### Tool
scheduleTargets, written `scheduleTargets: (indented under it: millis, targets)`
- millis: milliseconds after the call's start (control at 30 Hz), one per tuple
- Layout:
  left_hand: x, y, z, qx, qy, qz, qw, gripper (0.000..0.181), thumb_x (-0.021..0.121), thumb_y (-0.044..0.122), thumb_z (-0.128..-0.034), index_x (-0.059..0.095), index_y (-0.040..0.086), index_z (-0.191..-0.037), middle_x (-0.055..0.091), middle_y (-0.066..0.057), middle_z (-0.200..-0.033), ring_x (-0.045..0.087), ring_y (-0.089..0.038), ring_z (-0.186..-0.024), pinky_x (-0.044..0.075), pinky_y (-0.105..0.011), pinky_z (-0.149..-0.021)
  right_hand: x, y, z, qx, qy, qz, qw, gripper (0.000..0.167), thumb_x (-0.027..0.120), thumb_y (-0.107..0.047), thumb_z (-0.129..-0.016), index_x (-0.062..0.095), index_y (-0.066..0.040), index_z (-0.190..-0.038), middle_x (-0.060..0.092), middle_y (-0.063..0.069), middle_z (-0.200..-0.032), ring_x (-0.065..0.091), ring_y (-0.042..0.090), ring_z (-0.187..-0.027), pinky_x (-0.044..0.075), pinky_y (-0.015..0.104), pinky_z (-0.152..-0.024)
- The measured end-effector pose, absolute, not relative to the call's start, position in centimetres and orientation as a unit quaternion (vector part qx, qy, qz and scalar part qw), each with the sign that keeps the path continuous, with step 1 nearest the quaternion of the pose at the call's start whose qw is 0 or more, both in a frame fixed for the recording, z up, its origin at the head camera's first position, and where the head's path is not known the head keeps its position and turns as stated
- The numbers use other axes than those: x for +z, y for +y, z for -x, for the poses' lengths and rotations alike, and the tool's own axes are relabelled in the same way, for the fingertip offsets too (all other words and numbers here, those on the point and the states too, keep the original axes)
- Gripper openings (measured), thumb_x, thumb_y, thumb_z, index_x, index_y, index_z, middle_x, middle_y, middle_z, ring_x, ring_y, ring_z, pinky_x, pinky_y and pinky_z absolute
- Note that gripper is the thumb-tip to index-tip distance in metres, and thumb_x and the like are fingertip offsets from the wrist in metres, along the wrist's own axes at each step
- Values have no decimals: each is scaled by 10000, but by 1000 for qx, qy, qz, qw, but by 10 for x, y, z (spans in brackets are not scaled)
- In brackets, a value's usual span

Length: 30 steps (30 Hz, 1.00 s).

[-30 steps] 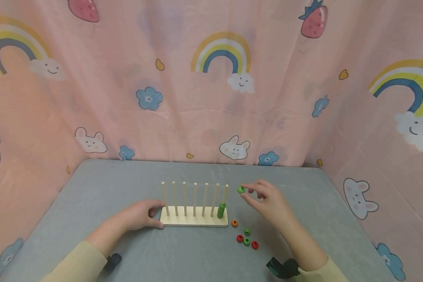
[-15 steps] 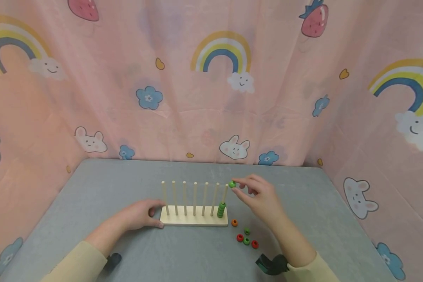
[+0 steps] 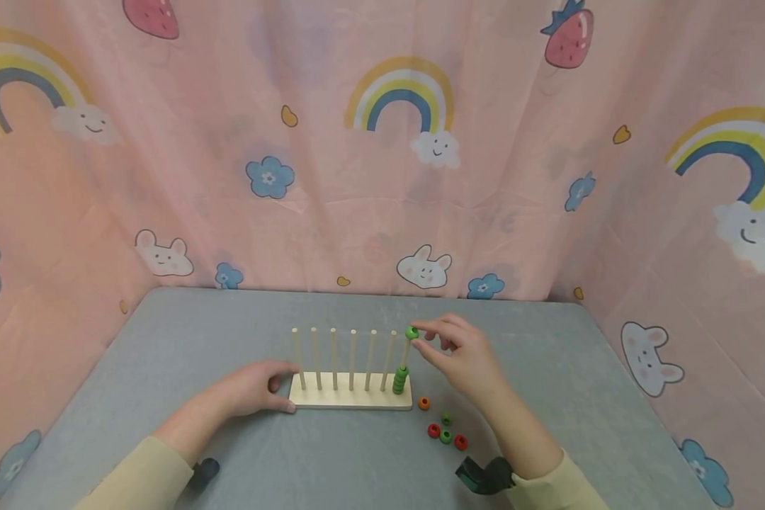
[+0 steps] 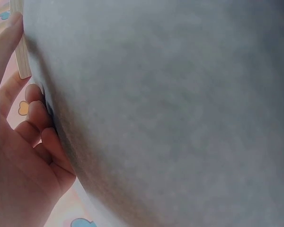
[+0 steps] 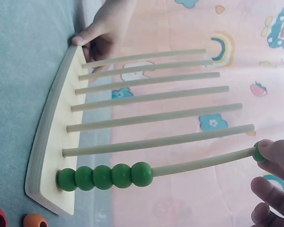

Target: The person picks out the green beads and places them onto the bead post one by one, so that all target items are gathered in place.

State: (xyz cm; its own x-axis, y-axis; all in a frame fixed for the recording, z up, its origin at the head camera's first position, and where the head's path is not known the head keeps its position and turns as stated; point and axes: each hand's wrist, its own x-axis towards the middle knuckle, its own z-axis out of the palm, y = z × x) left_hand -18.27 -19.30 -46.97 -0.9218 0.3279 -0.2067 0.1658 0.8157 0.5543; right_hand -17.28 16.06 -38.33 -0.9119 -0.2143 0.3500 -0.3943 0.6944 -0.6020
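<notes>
A green bead (image 3: 411, 332), pinched in the right hand (image 3: 464, 353), has moved from beside the pegboard (image 3: 350, 401) to the tip of its rightmost peg (image 3: 406, 355) while the left hand (image 3: 258, 388) still grips the opposite end.

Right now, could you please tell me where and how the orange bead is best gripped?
Probably pinch the orange bead by its rounded sides, coming from above and the right: the wooden peg board stands close on its left.
</notes>
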Motion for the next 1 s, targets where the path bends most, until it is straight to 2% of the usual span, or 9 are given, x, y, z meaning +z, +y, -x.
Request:
scheduleTargets:
  millis: [267, 533, 833, 1000]
  targets:
    - [-473, -193, 183, 274, 942, -123, 150, 646, 889, 381, -706, 658, 179, -1274, 485, -1, -751, 429, -150, -680, 324, -328, -611, -385, 159, 173, 352, -913, -168, 119, 254, 780, -252, -875, 753, -233, -1127, 594, -97, -904, 485, 134, -770, 427, 263, -610]
    - [-469, -192, 182, 270, 943, -123, 152, 650, 886, 390, -709, 656, 174, -1277, 481, -8, -750, 426, -156, -682, 317, -334, -615, -391, 158, 174, 370, -910, -162, 86, 231, 791, -231, -863, 761, -222, -1092, 604, -84, -902, 488, 141, -779, 427, 268, -621]
    - [-469, -192, 182, 268, 943, -123, 152, 641, 887, 387, -708, 658, 184, -1271, 481, -8, -747, 424, -154, -675, 317, -330, -611, -411, 159, 174, 353, -921, -155, 57, 220, 798, -216, -855, 756, -181, -1068, 593, -68, -885, 481, 136, -760, 419, 267, -615]
    - [-467, -192, 181, 269, 943, -122, 153, 635, 889, 383, -707, 662, 182, -1266, 480, -7, -744, 425, -154, -674, 317, -330, -611, -427, 158, 175, 346, -926, -146, 38, 196, 794, -217, -858, 758, -193, -1049, 580, -89, -856, 472, 129, -730, 409, 276, -603]
